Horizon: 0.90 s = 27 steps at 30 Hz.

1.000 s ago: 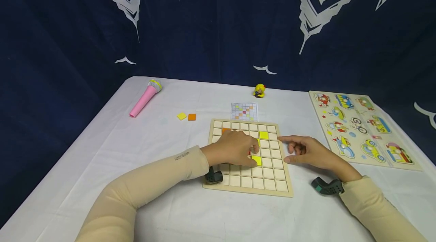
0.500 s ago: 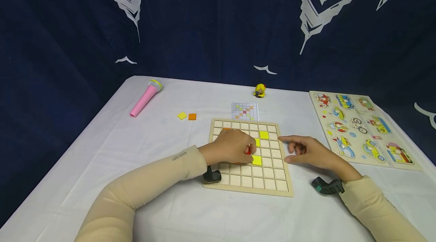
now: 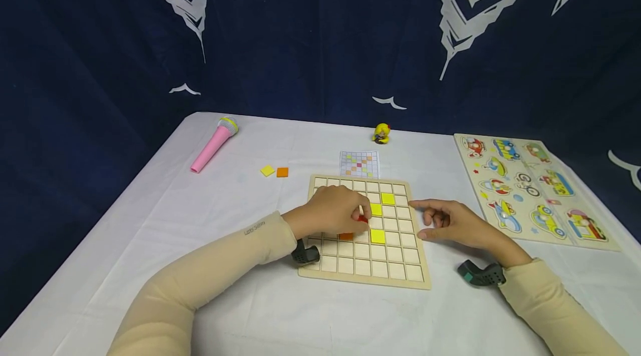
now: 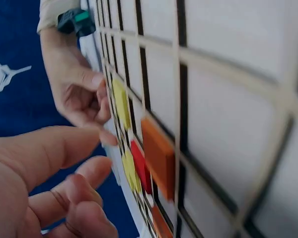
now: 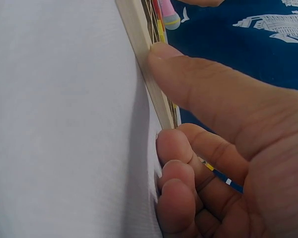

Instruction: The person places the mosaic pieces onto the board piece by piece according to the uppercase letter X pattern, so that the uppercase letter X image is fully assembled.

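Note:
A wooden grid board (image 3: 365, 282) lies on the white table. In its cells sit yellow tiles (image 3: 388, 198), a red tile (image 3: 363, 218) and an orange tile (image 3: 345, 236). My left hand (image 3: 364, 211) hovers over the board's left half, fingertips just above the red tile. In the left wrist view the left hand (image 4: 89, 163) has loosely curled fingers that hold nothing, clear of the red tile (image 4: 139, 166) and orange tile (image 4: 159, 153). My right hand (image 3: 425, 219) rests on the table at the board's right edge, and its thumb (image 5: 188, 79) touches the rim.
Left of the board lie a loose yellow tile (image 3: 267, 170), a loose orange tile (image 3: 282, 172) and a pink toy microphone (image 3: 212, 144). Behind it are a pattern card (image 3: 359, 164) and a yellow figure (image 3: 381, 133). A vehicle puzzle (image 3: 533, 189) lies right.
My left hand has drawn back to the left across the board, uncovering the red tile and the orange tile in their cells. The right hand has stayed in place.

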Motion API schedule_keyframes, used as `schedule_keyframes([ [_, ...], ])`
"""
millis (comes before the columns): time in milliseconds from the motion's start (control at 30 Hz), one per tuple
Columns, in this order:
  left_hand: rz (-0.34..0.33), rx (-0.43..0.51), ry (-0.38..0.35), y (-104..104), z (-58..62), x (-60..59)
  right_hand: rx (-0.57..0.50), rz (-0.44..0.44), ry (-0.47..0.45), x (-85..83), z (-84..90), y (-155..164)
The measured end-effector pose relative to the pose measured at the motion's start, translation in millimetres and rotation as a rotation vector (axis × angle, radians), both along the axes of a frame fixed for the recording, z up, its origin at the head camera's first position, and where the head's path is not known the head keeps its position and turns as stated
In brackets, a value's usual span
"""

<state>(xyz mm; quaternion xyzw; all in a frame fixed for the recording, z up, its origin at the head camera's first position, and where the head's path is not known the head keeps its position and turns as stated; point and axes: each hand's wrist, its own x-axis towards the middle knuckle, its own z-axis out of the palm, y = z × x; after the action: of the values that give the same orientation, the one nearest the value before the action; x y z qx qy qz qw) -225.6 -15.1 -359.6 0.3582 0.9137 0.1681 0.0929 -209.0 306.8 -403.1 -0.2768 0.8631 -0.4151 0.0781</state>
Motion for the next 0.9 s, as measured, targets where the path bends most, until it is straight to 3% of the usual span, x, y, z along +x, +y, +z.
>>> schedule_keyframes([
  [233,-0.018,0.199,-0.091,-27.0,-4.6,-10.6,0.014,-0.006,-0.008,1.3,1.4,-0.4],
  [367,-0.011,0.332,-0.186,-48.5,-6.5,-18.5,0.014,-0.005,-0.010,1.6,2.4,-0.9],
  [533,0.072,0.444,-0.330,-79.0,-7.4,-29.8,0.020,-0.015,-0.021,1.9,3.0,-0.8],
  [900,0.253,0.572,-0.347,-142.7,-15.4,-54.6,0.015,-0.012,-0.022,1.6,2.5,-0.6],
])
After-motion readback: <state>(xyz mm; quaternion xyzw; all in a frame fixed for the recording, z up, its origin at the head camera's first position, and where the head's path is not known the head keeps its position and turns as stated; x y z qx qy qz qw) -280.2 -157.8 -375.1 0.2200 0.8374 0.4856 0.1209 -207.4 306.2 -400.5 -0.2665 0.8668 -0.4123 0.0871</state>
